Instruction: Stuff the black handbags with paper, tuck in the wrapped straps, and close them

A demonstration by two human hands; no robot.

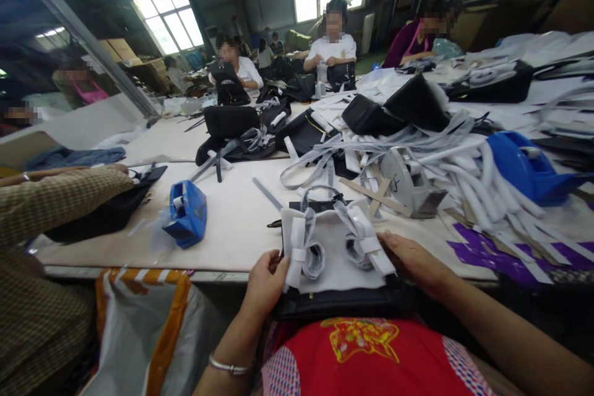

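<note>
A black bag (346,303) lies at the table's front edge, close to my body. Over it is a white foam sheet (331,232), and on that rest two straps wrapped in pale film, one coil (314,260) on the left and another coil (355,250) on the right, each beside a white foam-covered piece. My left hand (264,281) pinches the bag's left edge, thumb toward the foam. On the opposite side my right hand (413,260) grips the bag's right edge, some fingers hidden behind it. A thin handle (320,193) arches at the bag's far end.
Left stands a blue tape dispenser (188,213); right are a grey dispenser (408,182) and a larger blue one (529,167). White foam tubes (492,192) and black bags (236,130) pile up beyond. A co-worker's checkered sleeve (69,201) reaches in from the left, above an open sack (139,315).
</note>
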